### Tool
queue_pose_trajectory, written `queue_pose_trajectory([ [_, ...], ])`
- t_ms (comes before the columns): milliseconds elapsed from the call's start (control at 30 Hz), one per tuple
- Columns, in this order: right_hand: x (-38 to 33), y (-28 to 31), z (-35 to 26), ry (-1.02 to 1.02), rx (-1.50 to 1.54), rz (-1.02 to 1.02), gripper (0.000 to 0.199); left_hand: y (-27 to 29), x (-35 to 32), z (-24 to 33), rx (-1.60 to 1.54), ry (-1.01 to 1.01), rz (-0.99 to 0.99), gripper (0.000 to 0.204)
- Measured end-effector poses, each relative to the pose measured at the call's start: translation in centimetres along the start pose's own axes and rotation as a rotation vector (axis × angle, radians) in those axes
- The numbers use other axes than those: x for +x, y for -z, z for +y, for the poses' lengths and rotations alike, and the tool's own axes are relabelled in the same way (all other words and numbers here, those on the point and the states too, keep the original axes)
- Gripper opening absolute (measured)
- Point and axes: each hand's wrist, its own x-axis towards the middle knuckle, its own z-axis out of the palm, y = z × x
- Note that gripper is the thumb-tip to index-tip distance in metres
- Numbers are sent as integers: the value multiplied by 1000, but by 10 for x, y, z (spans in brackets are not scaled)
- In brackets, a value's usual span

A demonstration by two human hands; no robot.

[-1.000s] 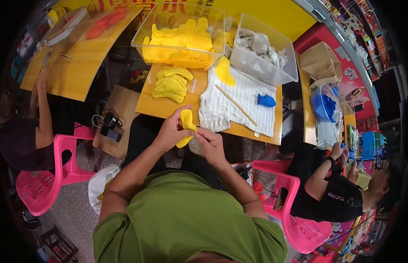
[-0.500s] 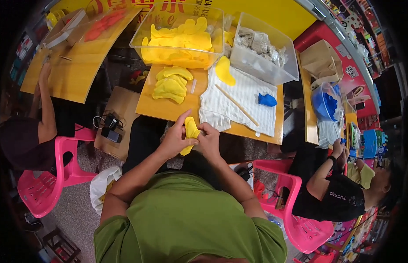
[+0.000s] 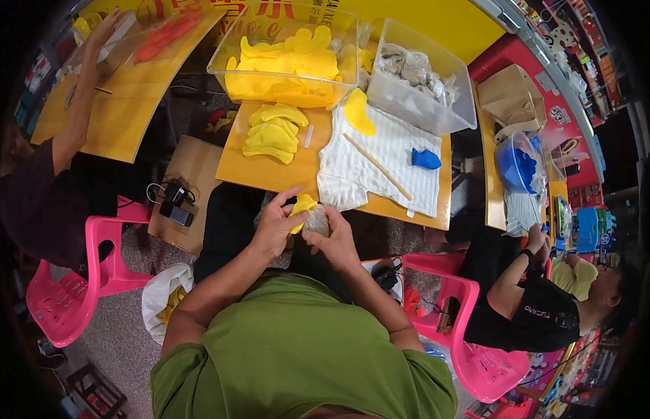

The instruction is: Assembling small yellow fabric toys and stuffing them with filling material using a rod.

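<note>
Left hand (image 3: pixel 272 228) grips a yellow piece (image 3: pixel 305 202) between thumb and fingers, just off the table's (image 3: pixel 233 166) near edge. Pale grey wad (image 3: pixel 316 221) adjoins it, pinched by right hand (image 3: pixel 337 242). Farther right, on white cloth (image 3: pixel 342 164): wooden stick (image 3: pixel 376 166), blue piece (image 3: pixel 425 159).

The folded piece (image 3: pixel 305 202) is coloured yellow, the wad (image 3: pixel 316 221) greyish white, the fish-shaped piece (image 3: pixel 425 159) blue; the white cloth (image 3: pixel 398 142) is faintly striped.
</note>
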Motion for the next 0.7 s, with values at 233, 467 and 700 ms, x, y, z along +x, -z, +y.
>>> queue_pose_trajectory([
  [233,10,21,18,-254,521,65,20,-3,-3,11,439,-98,-243,72],
  [467,6,10,19,-178,323,91,8,7,4,0,608,-139,-357,84],
  [700,25,6,43,100,33,407,8,-10,-9,0,1068,-373,-273,93],
])
